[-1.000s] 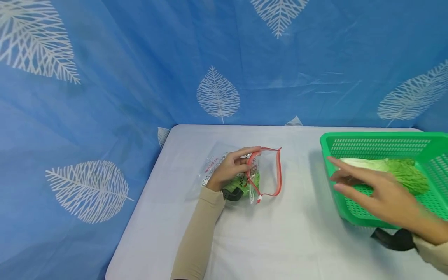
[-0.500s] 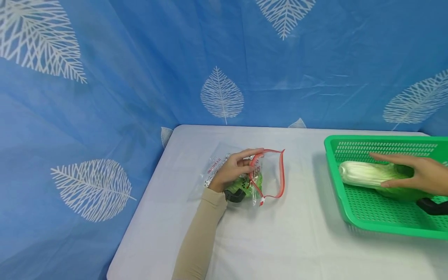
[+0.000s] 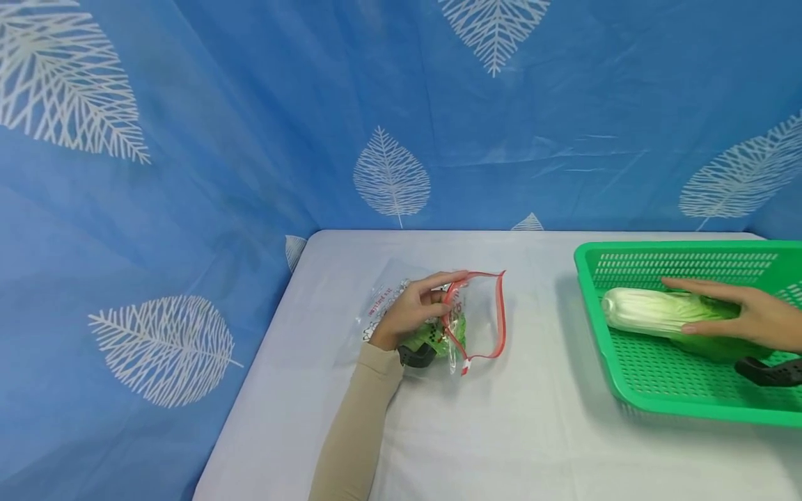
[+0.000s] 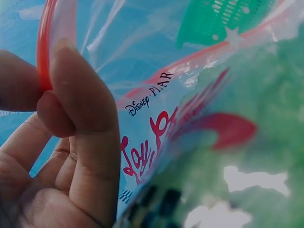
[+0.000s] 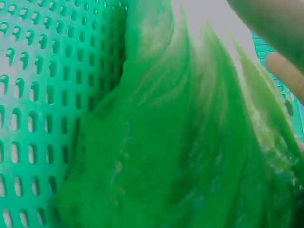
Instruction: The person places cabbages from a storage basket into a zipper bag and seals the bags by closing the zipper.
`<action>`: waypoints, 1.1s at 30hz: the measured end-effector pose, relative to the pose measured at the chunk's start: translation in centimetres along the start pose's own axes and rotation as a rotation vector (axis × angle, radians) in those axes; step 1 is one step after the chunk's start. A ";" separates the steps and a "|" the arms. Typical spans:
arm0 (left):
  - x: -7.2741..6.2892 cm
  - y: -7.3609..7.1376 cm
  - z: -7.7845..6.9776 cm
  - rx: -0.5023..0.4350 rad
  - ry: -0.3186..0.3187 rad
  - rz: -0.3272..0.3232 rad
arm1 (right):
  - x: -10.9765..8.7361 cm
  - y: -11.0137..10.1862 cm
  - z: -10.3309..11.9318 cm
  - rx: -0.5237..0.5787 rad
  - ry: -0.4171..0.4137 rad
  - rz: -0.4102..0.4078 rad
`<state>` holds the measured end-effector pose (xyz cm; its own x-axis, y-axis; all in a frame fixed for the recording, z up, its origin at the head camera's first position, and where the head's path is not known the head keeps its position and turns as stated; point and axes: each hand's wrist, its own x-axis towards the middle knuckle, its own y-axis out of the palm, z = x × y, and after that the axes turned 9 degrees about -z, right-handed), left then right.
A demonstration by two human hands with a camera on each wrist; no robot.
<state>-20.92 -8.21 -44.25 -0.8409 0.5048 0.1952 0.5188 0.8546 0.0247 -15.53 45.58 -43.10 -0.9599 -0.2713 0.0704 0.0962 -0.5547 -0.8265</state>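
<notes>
My left hand point(image 3: 416, 309) pinches the red zip edge point(image 3: 501, 316) of a clear printed zip bag point(image 3: 382, 296) lying on the table. The bag's mouth gapes to the right. Inside it a green leafy vegetable point(image 3: 460, 334) shows through the plastic, its kind unclear. In the left wrist view, thumb and fingers point(image 4: 80, 90) meet at the red edge. My right hand point(image 3: 761, 313) grips a Chinese cabbage point(image 3: 648, 309) in the green basket, thumb on the near side and fingers on the far side. Its leaves point(image 5: 166, 156) fill the right wrist view.
The green perforated basket point(image 3: 617, 376) stands at the table's right, cut off by the picture's edge. A white cloth covers the table point(image 3: 489, 431). Blue curtains point(image 3: 301, 104) with white leaf prints hang behind and to the left.
My right hand has moved from above the basket's near left part to the cabbage and now spans it. The left hand has kept its pinch on the bag's edge.
</notes>
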 end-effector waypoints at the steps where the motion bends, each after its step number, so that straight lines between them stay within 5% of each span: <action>1: -0.1 0.0 -0.1 -0.003 0.002 0.001 | 0.1 0.0 0.0 -0.001 0.011 0.021; 6: -0.2 0.1 -0.1 -0.008 0.004 0.006 | 0.2 0.1 -0.4 -0.029 0.040 0.077; 15: -0.5 0.1 0.2 0.004 0.003 0.007 | 0.1 0.9 -0.2 -0.104 0.009 0.039; 24: -0.2 -0.1 0.4 0.027 0.026 0.021 | -0.1 1.0 0.1 -0.257 -0.131 -0.111; 33: 0.0 -0.2 0.5 0.049 0.043 0.022 | -0.6 0.4 2.4 -0.283 -0.148 -0.269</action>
<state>-21.12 -8.35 -44.75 -0.8217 0.5184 0.2369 0.5276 0.8490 -0.0278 -14.31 43.60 -42.16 -0.8909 -0.2677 0.3669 -0.2485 -0.3890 -0.8871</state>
